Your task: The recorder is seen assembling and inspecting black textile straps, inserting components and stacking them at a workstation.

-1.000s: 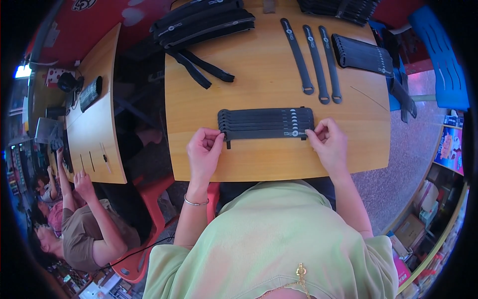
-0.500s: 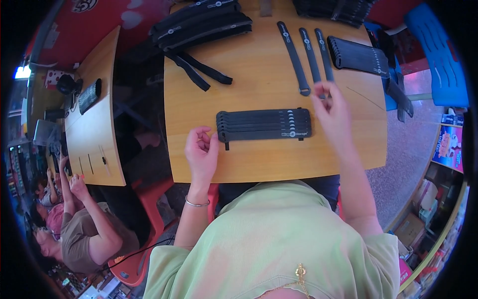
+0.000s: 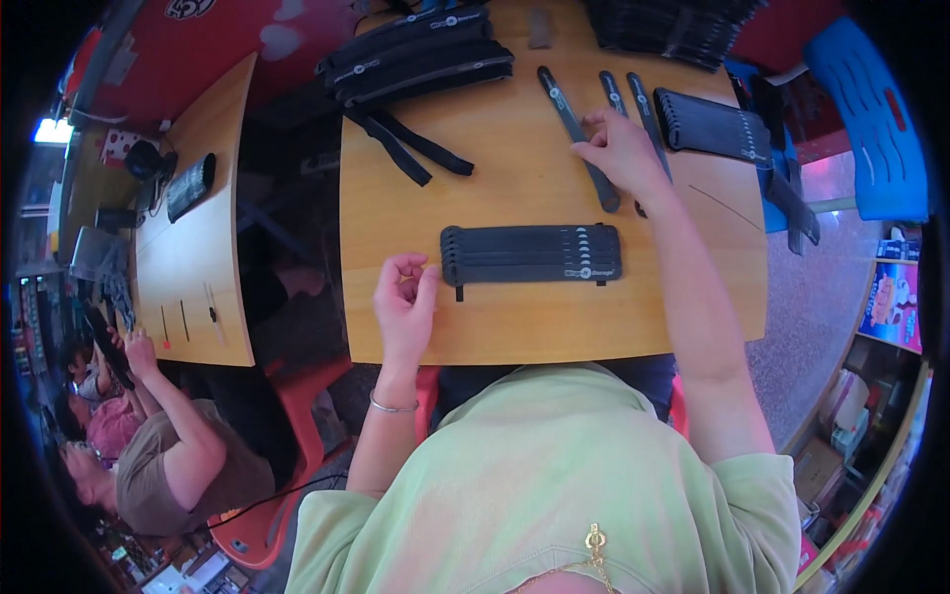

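A wooden table (image 3: 495, 332) spreads before the person; to its left is a wooden side table (image 3: 198, 267), with a seated co-worker (image 3: 193, 465) beside it. At the right, a shelf unit (image 3: 879, 487) bears a cardboard box (image 3: 819, 467) whose contents I cannot make out. Piled black straps (image 3: 421, 67) lie at the table's far left, and another dark stack (image 3: 673, 30) at the far right. The overlapping row of black straps (image 3: 524, 255) lies flat near the table's front, crosswise, two short dark tabs showing under its near edge. A strap bundle (image 3: 711, 124) sits farther right. The left hand (image 3: 406, 307) is half curled and empty, just beside the row's left end. The right hand (image 3: 621, 150) is partly open above three loose straps (image 3: 564, 107), thumb and forefinger apart over the leftmost; whether they touch it, I cannot tell. On the side table, a see-through tub (image 3: 96, 259) has indistinct contents.
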The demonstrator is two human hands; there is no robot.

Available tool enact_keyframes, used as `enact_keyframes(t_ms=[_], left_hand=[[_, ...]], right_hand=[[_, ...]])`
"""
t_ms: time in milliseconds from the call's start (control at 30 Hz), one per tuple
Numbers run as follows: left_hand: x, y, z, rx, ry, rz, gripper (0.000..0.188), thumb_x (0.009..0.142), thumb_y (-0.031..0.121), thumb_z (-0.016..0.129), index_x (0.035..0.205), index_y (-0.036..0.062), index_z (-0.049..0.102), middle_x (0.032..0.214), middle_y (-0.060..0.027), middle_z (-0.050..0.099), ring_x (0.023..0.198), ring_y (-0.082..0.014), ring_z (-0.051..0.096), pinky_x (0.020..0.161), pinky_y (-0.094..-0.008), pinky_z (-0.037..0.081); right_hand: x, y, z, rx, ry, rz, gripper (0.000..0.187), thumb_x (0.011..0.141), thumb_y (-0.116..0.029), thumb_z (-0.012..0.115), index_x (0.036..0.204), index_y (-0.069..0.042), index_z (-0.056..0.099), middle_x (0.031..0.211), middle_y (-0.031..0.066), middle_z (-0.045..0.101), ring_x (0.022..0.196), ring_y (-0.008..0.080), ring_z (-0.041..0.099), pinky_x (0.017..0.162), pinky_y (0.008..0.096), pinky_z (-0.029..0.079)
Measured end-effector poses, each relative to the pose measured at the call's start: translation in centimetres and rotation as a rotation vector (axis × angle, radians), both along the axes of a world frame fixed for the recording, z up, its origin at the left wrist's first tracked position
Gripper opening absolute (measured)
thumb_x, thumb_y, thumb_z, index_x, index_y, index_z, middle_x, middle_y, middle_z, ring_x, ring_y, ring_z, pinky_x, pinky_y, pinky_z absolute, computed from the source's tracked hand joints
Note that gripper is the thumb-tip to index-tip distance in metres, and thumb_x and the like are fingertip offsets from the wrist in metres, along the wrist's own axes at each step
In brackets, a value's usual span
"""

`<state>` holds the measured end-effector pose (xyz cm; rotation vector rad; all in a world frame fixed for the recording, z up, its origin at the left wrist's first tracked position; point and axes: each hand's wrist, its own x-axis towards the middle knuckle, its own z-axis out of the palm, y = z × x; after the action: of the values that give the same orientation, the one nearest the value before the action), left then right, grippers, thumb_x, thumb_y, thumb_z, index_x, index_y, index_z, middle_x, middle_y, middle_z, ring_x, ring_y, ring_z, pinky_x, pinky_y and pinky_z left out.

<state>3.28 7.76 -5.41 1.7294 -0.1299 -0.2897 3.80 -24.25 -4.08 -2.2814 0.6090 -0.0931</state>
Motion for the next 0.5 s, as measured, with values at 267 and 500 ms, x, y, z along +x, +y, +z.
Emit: enact_keyframes(t_ms=[267,500], left_hand=[[-2.9,-3.4,3.8,-0.154,0.037,-0.181,0.032,0.087,0.001,0.058,0.118,0.0007,0.051,0.101,-0.0054,0.059,0.07,-0.0038,0.055,0.059,-0.0151,0.042],[-2.9,-2.7,3.7,-0.054,0.314,-0.489,0.026,0.089,0.001,0.053,0.115,-0.0009,0.057,0.108,-0.0114,0.061,0.083,-0.0091,0.063,0.059,-0.0178,0.046]], right_hand=[[-5.4,6.0,5.4,0.792,-0.13,0.032,0.017,0.084,-0.009,0.063,0.1,-0.002,0.059,0.079,0.0023,0.059,0.071,0.0085,0.059,0.063,0.022,0.05],[-11.2,9.3,3.7,1.014,-0.28,0.115,0.012,0.084,-0.001,0.062,0.096,-0.003,0.062,0.082,0.0035,0.061,0.07,0.0078,0.06,0.064,0.0207,0.05]])
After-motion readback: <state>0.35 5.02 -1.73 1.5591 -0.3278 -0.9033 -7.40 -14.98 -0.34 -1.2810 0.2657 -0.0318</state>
